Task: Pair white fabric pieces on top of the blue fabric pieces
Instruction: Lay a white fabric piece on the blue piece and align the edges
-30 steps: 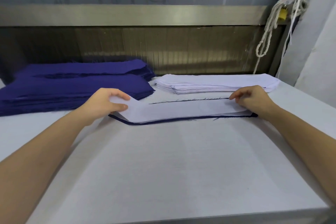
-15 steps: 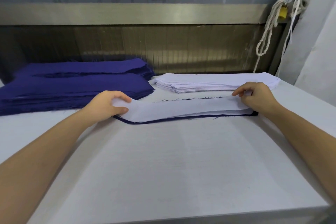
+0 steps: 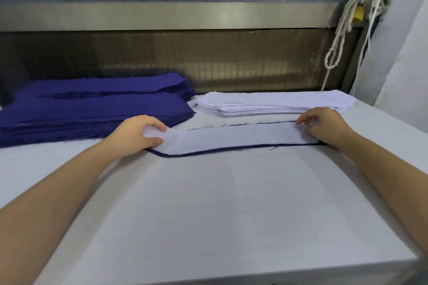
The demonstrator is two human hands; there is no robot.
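Observation:
A long white fabric piece (image 3: 234, 139) lies on top of a blue fabric piece (image 3: 208, 151), whose dark edge shows along the near side and as frayed threads at the far side. My left hand (image 3: 136, 135) grips the pair's left end between thumb and fingers. My right hand (image 3: 324, 126) pinches the right end. Behind them, a stack of blue pieces (image 3: 92, 109) sits at the left. A stack of white pieces (image 3: 273, 104) sits at the right.
The pair lies on a white padded table (image 3: 220, 210) whose front edge runs along the bottom. A metal rail and ribbed panel (image 3: 208, 58) close off the back. White cords (image 3: 340, 37) hang at the back right, beside pale hanging cloth (image 3: 403, 58).
Both hands have slid the paired strip a little away from me, toward the stacks. The white piece now sits more squarely over the blue one, and less blue shows at the far edge.

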